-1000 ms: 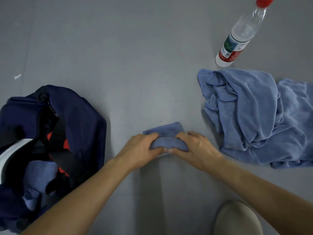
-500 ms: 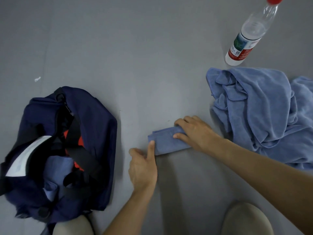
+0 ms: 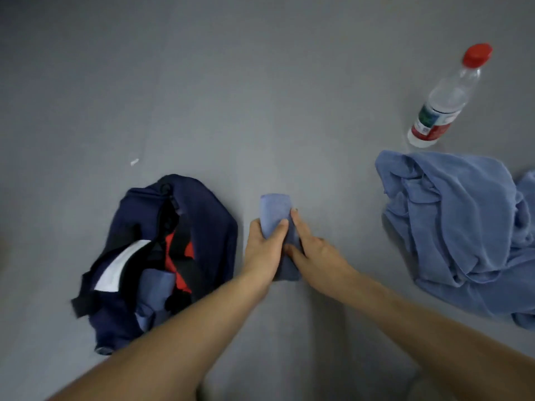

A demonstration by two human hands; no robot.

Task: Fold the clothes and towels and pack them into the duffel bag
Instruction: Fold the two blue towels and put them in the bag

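The left forearm (image 3: pixel 173 328) and right forearm (image 3: pixel 419 319) are bare along their whole visible length, with no sleeve edge in view. The left hand (image 3: pixel 263 250) and right hand (image 3: pixel 315 253) are bare too, with slender fingers; a pale thumbnail shows on the left.

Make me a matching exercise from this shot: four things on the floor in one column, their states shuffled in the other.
Things:
1 duffel bag
2 folded towel
3 towel heap
4 bottle

States:
A standing, red cap
B between left hand and right hand
C crumpled, unfolded
D open, blue cloth inside

Pairs: 1-D, 2-B, 3-C, 4-A
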